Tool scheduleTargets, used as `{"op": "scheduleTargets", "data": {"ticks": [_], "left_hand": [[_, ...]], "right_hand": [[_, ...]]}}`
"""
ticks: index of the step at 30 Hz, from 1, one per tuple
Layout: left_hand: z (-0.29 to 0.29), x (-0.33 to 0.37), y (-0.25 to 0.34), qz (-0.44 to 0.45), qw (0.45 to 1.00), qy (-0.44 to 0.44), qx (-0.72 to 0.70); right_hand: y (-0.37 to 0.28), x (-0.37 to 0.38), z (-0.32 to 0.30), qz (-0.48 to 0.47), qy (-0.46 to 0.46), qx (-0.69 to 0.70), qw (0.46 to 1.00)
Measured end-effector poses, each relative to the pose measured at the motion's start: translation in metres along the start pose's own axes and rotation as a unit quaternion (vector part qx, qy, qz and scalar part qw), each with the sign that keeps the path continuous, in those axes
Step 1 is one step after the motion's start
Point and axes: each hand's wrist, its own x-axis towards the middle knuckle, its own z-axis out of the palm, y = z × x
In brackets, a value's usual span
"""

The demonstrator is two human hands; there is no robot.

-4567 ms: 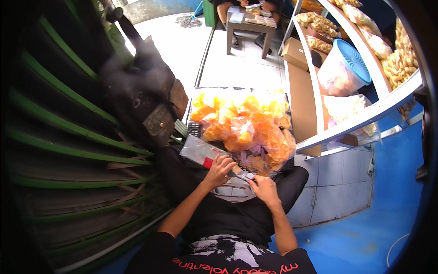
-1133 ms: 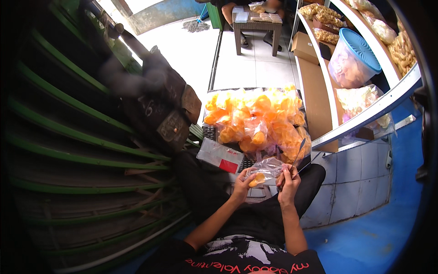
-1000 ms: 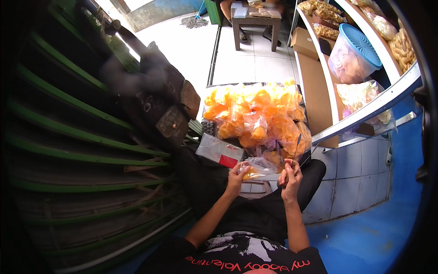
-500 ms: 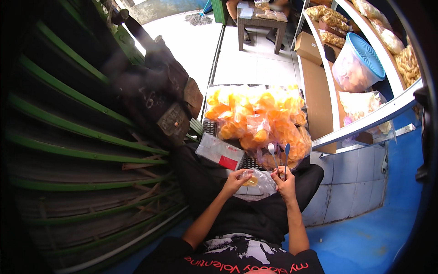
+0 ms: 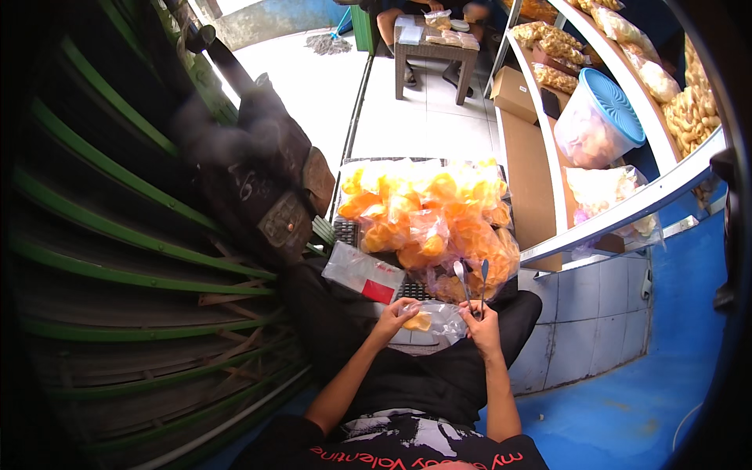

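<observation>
A small clear plastic bag (image 5: 445, 316) with a little yellow-orange content in one end stretches between my hands over my lap. The fingers of my left hand (image 5: 385, 326) are closed on the bag's end beside that content. Two long-handled, spoon-like tools, a pale one (image 5: 460, 271) and a dark bluish one (image 5: 485, 270), stand upright from my closed right hand (image 5: 482, 329). That hand also meets the bag's other end; whether it pinches the plastic is too small to tell. Just beyond lie large clear bags of orange chips (image 5: 427, 207).
A flat pack of clear plastic bags with a red patch (image 5: 379, 291) lies left of the chips, on a dark lattice surface. Green folding gate bars (image 5: 141, 215) line the left. At right stands a shelf with a blue-lidded tub (image 5: 599, 117). A person sits behind a small table (image 5: 435, 51).
Both hands have moved slightly apart, drawing the small bag out straighter between them. The whole view has shifted a little. The two spoon-like tools stay in my right hand.
</observation>
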Motion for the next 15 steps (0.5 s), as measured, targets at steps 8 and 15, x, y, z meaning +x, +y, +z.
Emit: {"op": "scheduleTargets", "data": {"ticks": [8,15], "left_hand": [[-0.007,0.002,-0.010,-0.047,0.982,-0.100,-0.154],[-0.021,0.010,-0.017,-0.079,0.962,-0.031,-0.258]], "right_hand": [[0.008,0.003,0.004,-0.011,0.027,0.011,1.000],[0.001,0.004,-0.014,-0.006,-0.110,0.099,0.989]]}}
